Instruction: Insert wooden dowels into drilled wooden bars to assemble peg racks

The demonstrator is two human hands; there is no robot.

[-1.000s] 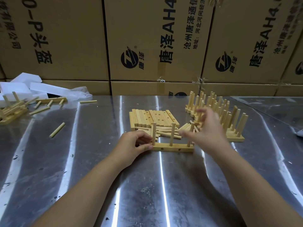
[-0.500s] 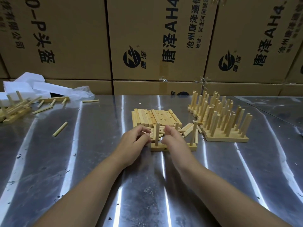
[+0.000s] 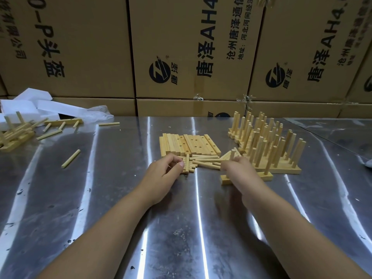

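Fingers [image 3: 172, 158] of the left hand [image 3: 164, 175] are curled onto the near-left end of the loose dowels [image 3: 203, 163], can't tell if one's actually pinched. Most dowels lie crosswise, running off to the right of those fingers, so the left hand's clearly nearer. Right hand [image 3: 237, 170] is wrapped round the pegged rack [image 3: 226, 179], just right of the pile on the tabletop [image 3: 120, 198].

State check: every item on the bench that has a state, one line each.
left hand: fingers curled at the loose dowels, grip unclear
right hand: grips the current rack
current rack: level, two pegs showing upright, next to the finished racks
finished racks: pegs upright, bases side by side
drilled bars: lying flat, holes empty
loose dowels: lying in a pile
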